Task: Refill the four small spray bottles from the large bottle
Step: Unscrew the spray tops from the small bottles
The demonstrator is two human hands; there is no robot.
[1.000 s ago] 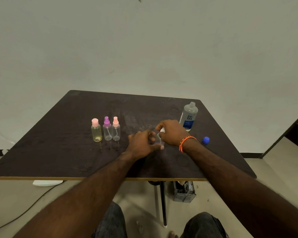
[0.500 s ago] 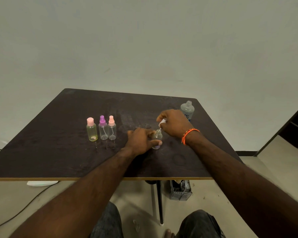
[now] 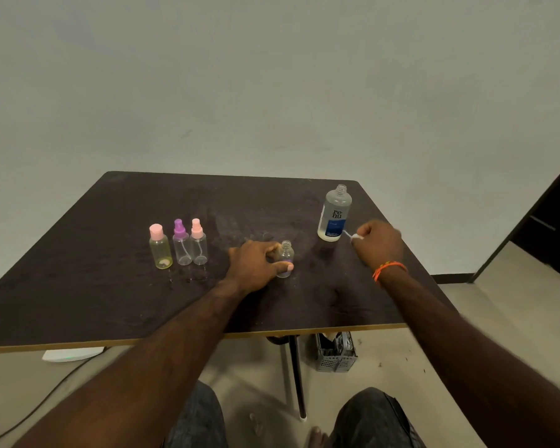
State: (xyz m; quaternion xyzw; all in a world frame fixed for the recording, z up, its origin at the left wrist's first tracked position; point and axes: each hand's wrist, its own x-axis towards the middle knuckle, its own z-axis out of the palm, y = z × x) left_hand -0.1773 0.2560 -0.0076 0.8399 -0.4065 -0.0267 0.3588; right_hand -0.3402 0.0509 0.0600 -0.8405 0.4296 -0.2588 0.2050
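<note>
left hand (image 3: 256,268) grips the uncapped small spray bottle (image 3: 285,258) upright on the desk (image 3: 110,286), fingers curled round its left side w/ thumb across the lower front. right hand (image 3: 380,244) pinches the removed spray head (image 3: 354,236) just in front of the open large bottle (image 3: 334,215), dip tube pointing toward it. three capped small bottles (image 3: 180,247) stand in a row at left, well apart from both hands.
</note>
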